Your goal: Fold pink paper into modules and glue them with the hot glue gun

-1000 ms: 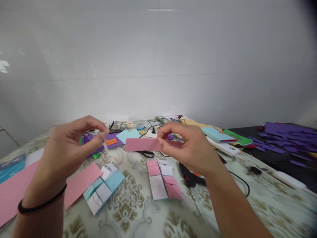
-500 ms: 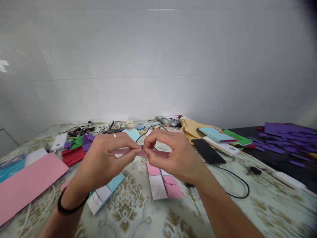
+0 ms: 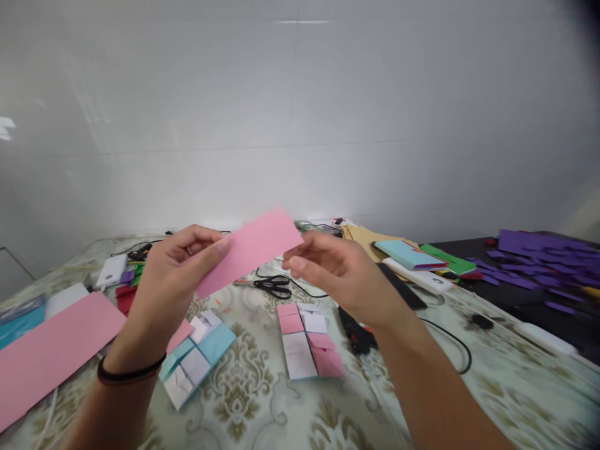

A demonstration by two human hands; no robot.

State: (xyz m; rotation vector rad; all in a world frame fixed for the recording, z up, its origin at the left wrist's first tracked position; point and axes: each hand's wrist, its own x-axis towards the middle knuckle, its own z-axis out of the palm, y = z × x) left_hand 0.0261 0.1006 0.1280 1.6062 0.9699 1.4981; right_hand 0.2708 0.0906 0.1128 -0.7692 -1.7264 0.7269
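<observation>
Above the middle of the table, the left hand (image 3: 173,281) pinches a pink paper strip (image 3: 257,247) by its lower left part, thumb lying flat on the near face and fingers tucked behind. The strip is smooth, matte and rectangular, raised off the table and tilted so that its far end points up and to the right. A thin black band (image 3: 131,375) circles the left wrist.

The right hand (image 3: 349,269) is loosely curved at the strip's right end, thumb and fingers parted; whether a fingertip touches the paper's corner, I cannot tell. The strip thus spans most of the gap between the two hands.

Beneath and beyond it lie black-handled scissors (image 3: 272,285). Nearer, a blue-and-white folded paper block (image 3: 199,356), creased into small flaps, sits at an angle beside the left forearm, and a pink-and-white folded paper block (image 3: 309,340), also divided into rectangles, lies between the forearms. Both rest on a pale tablecloth (image 3: 239,394) with an olive scroll pattern.

Farther out, a broad pink sheet (image 3: 60,350) lies at the left, and flat purple paper pieces (image 3: 539,256) are scattered over a dark surface at the right. A glossy pale wall (image 3: 300,125) rises behind.
</observation>
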